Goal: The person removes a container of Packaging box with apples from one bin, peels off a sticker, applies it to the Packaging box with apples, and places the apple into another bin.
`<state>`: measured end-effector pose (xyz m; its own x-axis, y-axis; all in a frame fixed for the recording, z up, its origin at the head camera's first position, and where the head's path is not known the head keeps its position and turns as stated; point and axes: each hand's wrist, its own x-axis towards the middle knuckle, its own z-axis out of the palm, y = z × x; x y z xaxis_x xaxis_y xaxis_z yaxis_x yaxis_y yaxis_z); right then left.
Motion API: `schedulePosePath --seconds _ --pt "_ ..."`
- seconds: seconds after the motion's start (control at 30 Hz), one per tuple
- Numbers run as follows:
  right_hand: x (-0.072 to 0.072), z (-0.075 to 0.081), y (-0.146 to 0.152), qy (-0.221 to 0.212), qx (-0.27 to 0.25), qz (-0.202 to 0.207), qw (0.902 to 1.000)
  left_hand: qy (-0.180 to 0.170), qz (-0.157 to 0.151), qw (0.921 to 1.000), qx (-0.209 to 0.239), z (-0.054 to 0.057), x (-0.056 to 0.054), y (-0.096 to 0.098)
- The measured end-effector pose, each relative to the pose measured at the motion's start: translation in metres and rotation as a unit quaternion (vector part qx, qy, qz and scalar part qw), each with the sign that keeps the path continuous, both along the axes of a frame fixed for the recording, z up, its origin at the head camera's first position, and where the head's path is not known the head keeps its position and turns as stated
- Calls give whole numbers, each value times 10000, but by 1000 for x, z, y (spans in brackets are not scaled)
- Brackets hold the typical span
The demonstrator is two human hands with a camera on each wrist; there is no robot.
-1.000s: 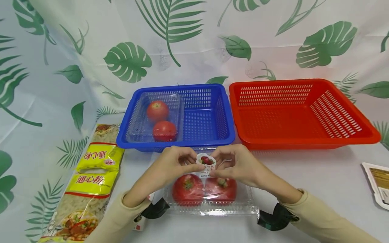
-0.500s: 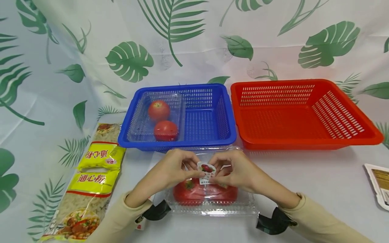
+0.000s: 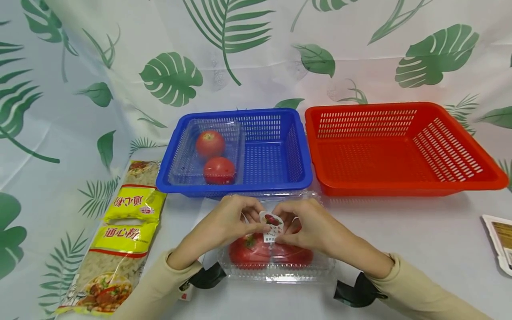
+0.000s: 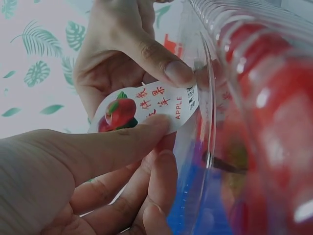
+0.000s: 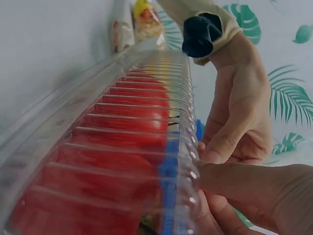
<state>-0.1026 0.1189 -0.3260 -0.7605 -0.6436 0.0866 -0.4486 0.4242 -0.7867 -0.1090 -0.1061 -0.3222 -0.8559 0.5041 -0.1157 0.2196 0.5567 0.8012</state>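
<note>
Both hands pinch a small white sticker (image 3: 274, 227) printed with a red apple and the word APPLE. My left hand (image 3: 234, 218) has its thumb on one side of it, and my right hand (image 3: 311, 223) grips the other side. In the left wrist view, the sticker's lower edge sits right at the lid of a clear plastic clamshell box (image 3: 276, 276). Beneath that lid lie two red apples (image 3: 249, 254), a stem (image 4: 222, 164) showing on one. The right wrist view looks along the box's ribbed side (image 5: 146, 122), with the left thumb and right thumb close together.
Behind the box stands a blue basket (image 3: 298, 178) containing another clear box (image 3: 186, 153) with two round red fruits. A red basket (image 3: 372, 184) sits to its right. Yellow-labelled pasta bags (image 3: 120, 240) lie at left; a white-edged pack (image 3: 500, 242) lies far right.
Both hands have lowered the sticker toward the box lid, a little nearer to me. Over the last half second they have stayed almost in place, still pinching it.
</note>
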Motion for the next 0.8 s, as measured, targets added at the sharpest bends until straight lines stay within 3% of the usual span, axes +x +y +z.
schedulePosePath --seconds 0.3,0.57,0.8 --pt "-1 5 -3 6 391 -177 9991 223 38 9996 -166 -2 -1 3" --pt "-1 5 -3 34 498 -328 9982 24 175 9996 -221 -2 0 7" --pt "-2 4 -2 182 361 -270 9988 523 122 9978 -388 -4 2 8"
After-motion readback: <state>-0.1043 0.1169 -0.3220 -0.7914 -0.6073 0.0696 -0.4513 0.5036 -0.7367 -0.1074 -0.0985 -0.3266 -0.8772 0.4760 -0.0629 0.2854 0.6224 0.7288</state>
